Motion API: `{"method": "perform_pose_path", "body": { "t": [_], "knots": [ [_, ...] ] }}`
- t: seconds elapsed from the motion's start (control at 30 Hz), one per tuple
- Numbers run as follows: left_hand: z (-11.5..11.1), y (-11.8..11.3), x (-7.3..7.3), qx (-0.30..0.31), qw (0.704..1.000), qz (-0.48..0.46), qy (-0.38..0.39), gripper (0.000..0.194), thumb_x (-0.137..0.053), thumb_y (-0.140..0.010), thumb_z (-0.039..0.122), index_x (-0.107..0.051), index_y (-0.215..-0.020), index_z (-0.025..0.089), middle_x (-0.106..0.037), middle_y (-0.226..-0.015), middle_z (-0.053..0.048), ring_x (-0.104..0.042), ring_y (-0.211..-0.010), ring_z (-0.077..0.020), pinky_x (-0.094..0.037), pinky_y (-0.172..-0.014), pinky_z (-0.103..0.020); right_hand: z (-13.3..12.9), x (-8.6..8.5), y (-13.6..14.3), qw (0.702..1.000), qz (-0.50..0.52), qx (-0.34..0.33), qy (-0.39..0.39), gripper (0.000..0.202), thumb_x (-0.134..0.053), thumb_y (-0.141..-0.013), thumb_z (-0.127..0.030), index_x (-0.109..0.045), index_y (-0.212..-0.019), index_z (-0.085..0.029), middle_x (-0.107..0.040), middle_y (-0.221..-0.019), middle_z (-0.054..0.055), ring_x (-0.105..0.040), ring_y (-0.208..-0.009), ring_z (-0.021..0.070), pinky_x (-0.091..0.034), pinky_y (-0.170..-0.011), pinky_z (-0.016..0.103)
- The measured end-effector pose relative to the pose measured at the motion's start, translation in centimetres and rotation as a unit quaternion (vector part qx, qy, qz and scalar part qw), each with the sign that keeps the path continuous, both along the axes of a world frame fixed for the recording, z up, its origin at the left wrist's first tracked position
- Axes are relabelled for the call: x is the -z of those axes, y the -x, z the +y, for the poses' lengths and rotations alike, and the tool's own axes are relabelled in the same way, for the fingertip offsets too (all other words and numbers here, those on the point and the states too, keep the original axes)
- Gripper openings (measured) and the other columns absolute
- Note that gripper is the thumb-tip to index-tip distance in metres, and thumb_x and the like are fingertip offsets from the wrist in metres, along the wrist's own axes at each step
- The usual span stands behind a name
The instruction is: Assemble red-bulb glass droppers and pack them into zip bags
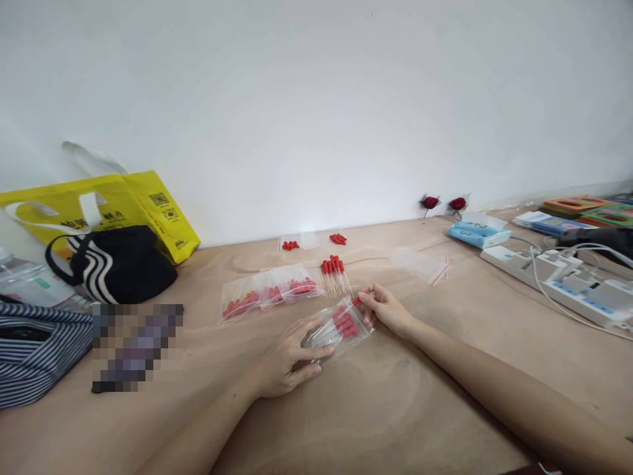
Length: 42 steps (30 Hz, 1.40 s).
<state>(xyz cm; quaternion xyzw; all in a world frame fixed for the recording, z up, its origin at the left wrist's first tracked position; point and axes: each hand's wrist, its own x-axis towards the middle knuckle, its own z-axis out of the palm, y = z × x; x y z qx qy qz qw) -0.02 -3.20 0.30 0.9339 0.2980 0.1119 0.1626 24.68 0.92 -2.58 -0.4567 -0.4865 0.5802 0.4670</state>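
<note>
My left hand (287, 359) is closed around the lower end of a clear zip bag (364, 330), with its fingers along the near and far sides. Inside the bag lie several pale thin sticks with red tips (347, 323). At the bag's right end, the thumb and fingers of my right hand (388, 311) pinch a red-tipped stick (357, 301); its shaft runs toward the bag, and I cannot tell how far in it is. Just beyond the bag sits a loose group of red-tipped sticks (333, 266).
Filled zip bags (270, 293) overlap left of the loose sticks. Farther back lie small red piles (338, 239). Flat clear bags (420, 260) are at the right, near a tissue pack (477, 233) and power strips (554, 280). A black pouch (128, 264) and yellow bag (165, 218) stand left.
</note>
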Motion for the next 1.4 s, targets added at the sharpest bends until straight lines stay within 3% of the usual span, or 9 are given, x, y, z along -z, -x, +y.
{"method": "perform_pose_path", "body": {
  "t": [0.13,0.43,0.53,0.63,0.73,0.87,1.0,1.17,1.4],
  "knots": [
    [0.0,0.0,-0.1,-0.005,1.0,0.011,0.006,0.036,-0.052,-0.081,0.024,-0.053,-0.116,0.033,-0.025,-0.14,-0.003,-0.028,-0.125,-0.0284,-0.029,-0.099,-0.047,0.3,-0.3,-0.2,0.994,-0.082,-0.077,-0.002,0.037,-0.058,-0.067,-0.05,-0.041,-0.078,-0.019,-0.037,-0.032,-0.013,-0.034,-0.024,0.0058,-0.021,-0.027,0.015],
    [0.0,0.0,0.1,-0.002,1.0,0.006,-0.007,0.034,-0.05,-0.082,0.025,-0.053,-0.115,0.034,-0.021,-0.141,-0.001,-0.026,-0.126,-0.0268,-0.028,-0.1,-0.045,0.8,-0.5,-0.6,0.983,-0.097,-0.151,0.023,0.039,-0.067,-0.056,-0.049,-0.05,-0.066,-0.015,-0.041,-0.036,-0.01,-0.03,-0.028,0.0024,-0.017,-0.029,0.016],
    [0.0,0.0,0.0,-0.002,1.0,0.011,-0.002,0.034,-0.049,-0.083,0.026,-0.053,-0.115,0.033,-0.019,-0.142,-0.001,-0.025,-0.126,-0.0271,-0.028,-0.099,-0.045,0.7,-0.8,-0.7,0.976,-0.125,-0.176,0.015,0.037,-0.066,-0.058,-0.049,-0.053,-0.059,-0.014,-0.042,-0.036,-0.009,-0.03,-0.03,0.0021,-0.018,-0.031,0.017],
    [0.0,0.0,-0.2,-0.001,1.0,0.015,0.001,0.035,-0.048,-0.083,0.026,-0.051,-0.117,0.034,-0.017,-0.143,0.0,-0.024,-0.127,-0.0269,-0.027,-0.1,-0.045,0.6,-0.7,-0.5,0.972,-0.132,-0.195,0.008,0.038,-0.064,-0.062,-0.049,-0.06,-0.07,-0.012,-0.045,-0.039,-0.007,-0.032,-0.032,0.0027,-0.022,-0.032,0.017],
    [-0.1,0.0,-0.3,-0.001,1.0,0.026,0.002,0.036,-0.048,-0.084,0.027,-0.05,-0.118,0.036,-0.016,-0.143,0.002,-0.023,-0.127,-0.0271,-0.025,-0.101,-0.046,0.7,0.2,0.0,0.982,-0.123,-0.139,-0.023,0.037,-0.065,-0.062,-0.045,-0.062,-0.079,-0.012,-0.055,-0.051,-0.003,-0.039,-0.037,0.0039,-0.029,-0.035,0.017],
    [0.0,0.1,-0.3,0.002,0.999,0.041,0.001,0.039,-0.045,-0.085,0.029,-0.043,-0.123,0.037,-0.014,-0.144,0.002,-0.022,-0.128,-0.0277,-0.024,-0.101,-0.048,0.9,1.4,0.5,0.984,-0.14,-0.053,-0.093,0.03,-0.067,-0.061,-0.04,-0.061,-0.071,-0.013,-0.059,-0.061,0.001,-0.049,-0.048,0.0073,-0.038,-0.044,0.018],
    [0.0,0.2,-0.2,-0.009,0.999,0.047,0.009,0.055,-0.044,-0.085,0.032,-0.021,-0.135,0.029,-0.017,-0.143,-0.005,-0.021,-0.128,-0.0273,-0.024,-0.101,-0.048,1.0,1.0,-0.1,0.984,-0.127,-0.117,-0.05,0.036,-0.061,-0.066,-0.048,-0.063,-0.071,-0.012,-0.052,-0.048,-0.003,-0.042,-0.039,0.0053,-0.035,-0.04,0.018],
    [0.1,0.3,-0.1,-0.002,0.999,0.049,0.005,0.048,-0.044,-0.085,0.033,-0.032,-0.131,0.032,-0.017,-0.144,-0.003,-0.022,-0.128,-0.0281,-0.026,-0.101,-0.048,0.7,-0.1,-1.2,0.971,-0.091,-0.219,-0.036,0.042,-0.072,-0.057,-0.041,-0.065,-0.087,-0.013,-0.061,-0.063,0.0,-0.045,-0.045,0.0049,-0.035,-0.041,0.016],
    [0.0,0.1,-0.3,-0.004,0.999,0.051,-0.002,0.049,-0.046,-0.084,0.034,-0.032,-0.131,0.032,-0.018,-0.143,-0.004,-0.021,-0.128,-0.0276,-0.023,-0.101,-0.05,0.7,-0.3,-1.2,0.961,-0.082,-0.26,-0.053,0.045,-0.075,-0.054,-0.035,-0.065,-0.092,-0.013,-0.06,-0.064,-0.001,-0.046,-0.048,0.0046,-0.04,-0.048,0.017]
  ]
}}
